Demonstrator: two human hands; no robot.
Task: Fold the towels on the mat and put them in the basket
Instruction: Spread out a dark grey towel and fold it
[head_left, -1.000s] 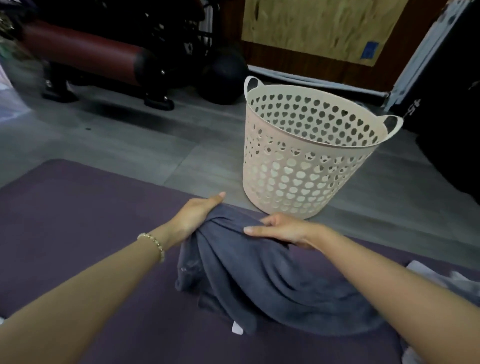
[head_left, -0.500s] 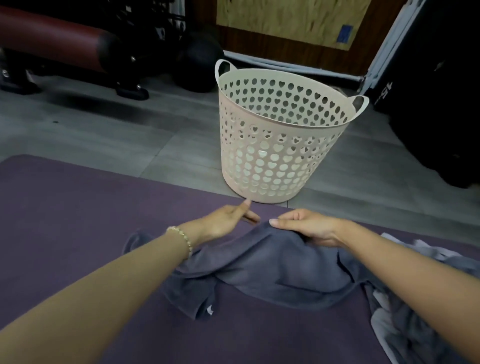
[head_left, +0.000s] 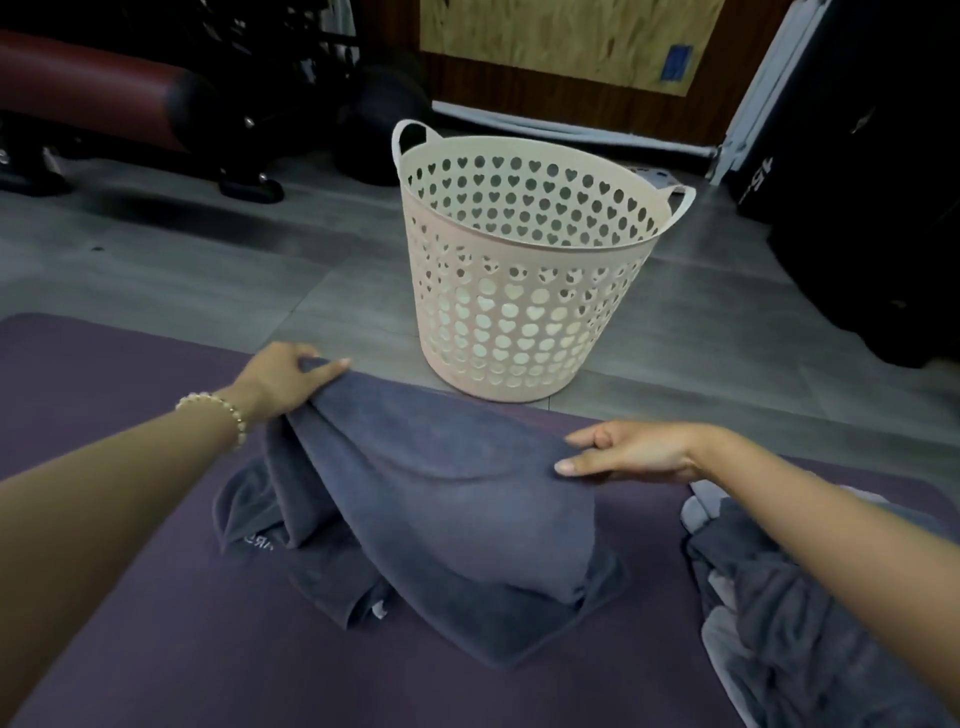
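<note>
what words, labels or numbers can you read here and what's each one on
gray towel: faint pale lettering near its left edge, too blurred to read
white tag on the towel's lower hem: too small to read
black equipment at far right: white marks, sideways and cut off, unreadable
blue sticker on the plywood board: no legible text
basket: none, only heart-shaped holes

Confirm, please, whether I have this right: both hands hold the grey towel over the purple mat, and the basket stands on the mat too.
Not quite: the head view shows the basket standing on the grey floor beyond the mat, not on it. The left hand and right hand do hold the grey towel over the mat.
</note>
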